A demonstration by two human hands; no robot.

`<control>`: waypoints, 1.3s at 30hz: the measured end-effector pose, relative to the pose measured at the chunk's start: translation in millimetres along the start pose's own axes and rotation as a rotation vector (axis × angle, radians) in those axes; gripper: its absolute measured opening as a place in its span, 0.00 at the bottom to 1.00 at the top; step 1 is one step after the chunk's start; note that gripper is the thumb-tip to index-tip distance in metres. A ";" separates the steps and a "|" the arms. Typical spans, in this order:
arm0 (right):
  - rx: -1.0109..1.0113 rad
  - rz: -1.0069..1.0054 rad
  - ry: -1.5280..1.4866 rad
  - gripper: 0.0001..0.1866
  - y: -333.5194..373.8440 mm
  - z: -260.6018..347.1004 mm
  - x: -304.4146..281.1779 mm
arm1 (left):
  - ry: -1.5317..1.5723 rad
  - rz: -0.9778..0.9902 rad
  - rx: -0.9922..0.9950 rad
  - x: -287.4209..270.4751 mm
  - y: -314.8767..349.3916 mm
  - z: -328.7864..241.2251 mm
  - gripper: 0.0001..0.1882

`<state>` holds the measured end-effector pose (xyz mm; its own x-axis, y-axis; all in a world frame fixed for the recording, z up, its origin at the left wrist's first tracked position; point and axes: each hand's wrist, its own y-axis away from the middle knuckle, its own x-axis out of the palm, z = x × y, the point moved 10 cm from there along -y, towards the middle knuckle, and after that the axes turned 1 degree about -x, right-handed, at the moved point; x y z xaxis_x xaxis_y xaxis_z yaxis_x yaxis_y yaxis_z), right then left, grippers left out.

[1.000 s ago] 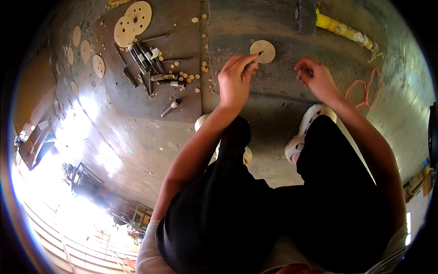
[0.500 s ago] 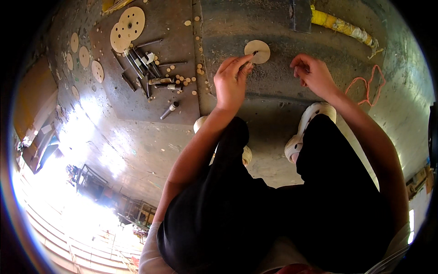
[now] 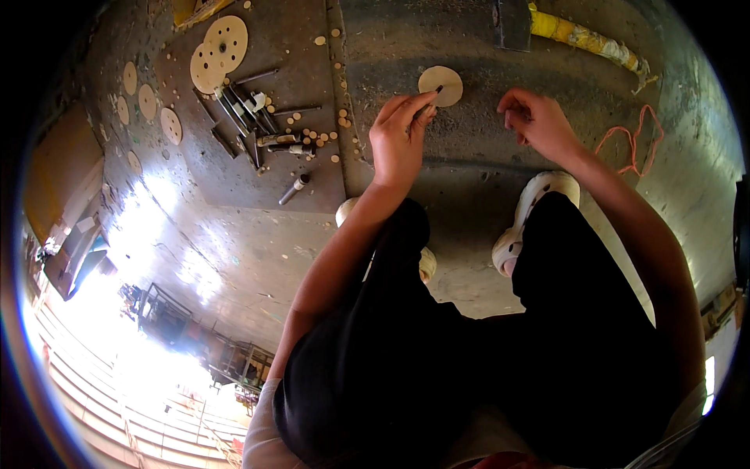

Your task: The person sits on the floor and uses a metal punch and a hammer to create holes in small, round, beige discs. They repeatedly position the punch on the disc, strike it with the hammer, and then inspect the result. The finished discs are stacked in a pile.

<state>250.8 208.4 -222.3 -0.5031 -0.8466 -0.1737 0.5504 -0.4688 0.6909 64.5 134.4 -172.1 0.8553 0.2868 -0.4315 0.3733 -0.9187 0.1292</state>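
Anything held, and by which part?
Left hand seems to pinch a small dark piece; which part can't be told. Nothing shows in the right hand.

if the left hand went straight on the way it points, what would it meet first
Most likely the tan disc on the dark surface, right by the fingertips of the left hand; this view leaves unclear whether they touch it.

Orange cord (image 3: pixel 633 145) looped on floor (image 3: pixel 695 168); dark frame (image 3: pixel 166 311) lower left.
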 end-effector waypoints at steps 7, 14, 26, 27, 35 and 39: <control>-0.018 -0.001 0.002 0.06 1.6 0.9 -0.9 | -0.010 0.006 0.012 1.9 0.8 0.2 0.10; -0.008 -0.002 0.001 0.06 2.7 0.4 -1.8 | -0.072 0.030 0.028 5.8 -0.3 0.6 0.11; -0.023 0.002 0.030 0.06 -0.1 -2.0 -2.2 | -0.246 -0.027 0.112 5.9 -4.1 -13.8 0.09; -0.019 0.005 0.032 0.07 -0.1 -1.0 -2.2 | -0.261 -0.030 0.113 5.4 -4.8 -15.0 0.09; -0.567 -0.837 1.048 0.20 43.4 90.0 -99.7 | -0.253 -0.027 0.152 4.7 -7.7 -14.9 0.08; -0.401 -0.795 1.304 0.25 24.6 60.3 -128.6 | -0.227 -0.012 0.150 13.3 -13.4 -12.3 0.07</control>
<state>288.9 320.9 -140.7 0.0425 0.1111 -0.9929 0.6757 -0.7352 -0.0534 75.3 153.9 -168.6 0.7424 0.2454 -0.6233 0.3111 -0.9504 -0.0036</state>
